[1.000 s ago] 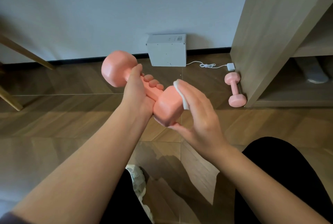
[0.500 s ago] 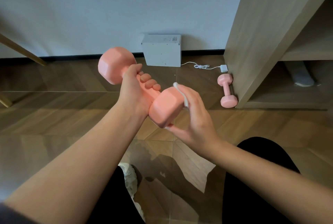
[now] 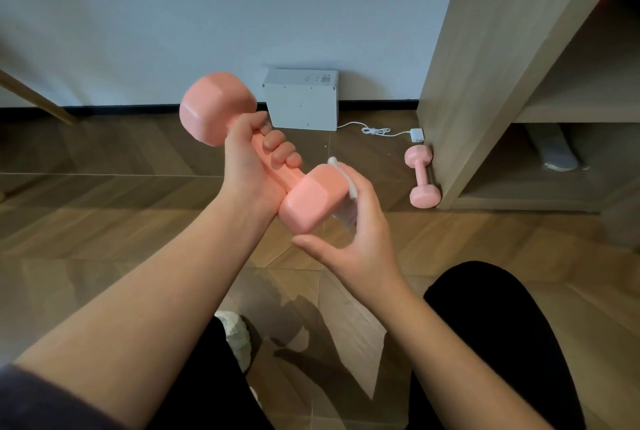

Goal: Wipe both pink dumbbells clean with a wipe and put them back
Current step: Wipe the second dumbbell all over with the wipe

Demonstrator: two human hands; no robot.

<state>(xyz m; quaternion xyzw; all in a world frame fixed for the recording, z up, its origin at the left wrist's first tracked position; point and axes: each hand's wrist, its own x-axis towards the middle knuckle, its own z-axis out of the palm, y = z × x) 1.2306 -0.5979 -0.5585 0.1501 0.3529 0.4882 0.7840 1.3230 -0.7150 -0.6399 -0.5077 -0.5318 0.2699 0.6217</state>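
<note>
Head camera looks down on a pink dumbbell (image 3: 311, 199) held in the air in front of the person, above the wooden floor (image 3: 104, 222), slanting from upper left to lower right. The left hand (image 3: 249, 166) grips its handle, fingers (image 3: 280, 151) curled tight round the bar. The right hand (image 3: 360, 235) covers the far side of the nearer head with a white wipe (image 3: 349, 187). Its fingers lie close together and fairly straight, pressing the wipe flat against the head, while the thumb sticks out free underneath.

The step in hand looks like wiping this nearer head. To do it well, the left hand should turn the bar so each flat face comes under the wipe in turn. The wipe should stay spread rather than bunched, so it also reaches the edges and the end face. The handle under the left hand's grip and the farther head need their own pass, which means shifting the grip.

The second dumbbell (image 3: 423, 176) lies on the floor, well apart, touching or just beside the foot of a wooden shelf unit (image 3: 485, 83). Whether it is already clean cannot be told. A white box (image 3: 301, 100) stands against the wall behind, with a white cable (image 3: 374, 131) running toward the shelf unit.
</note>
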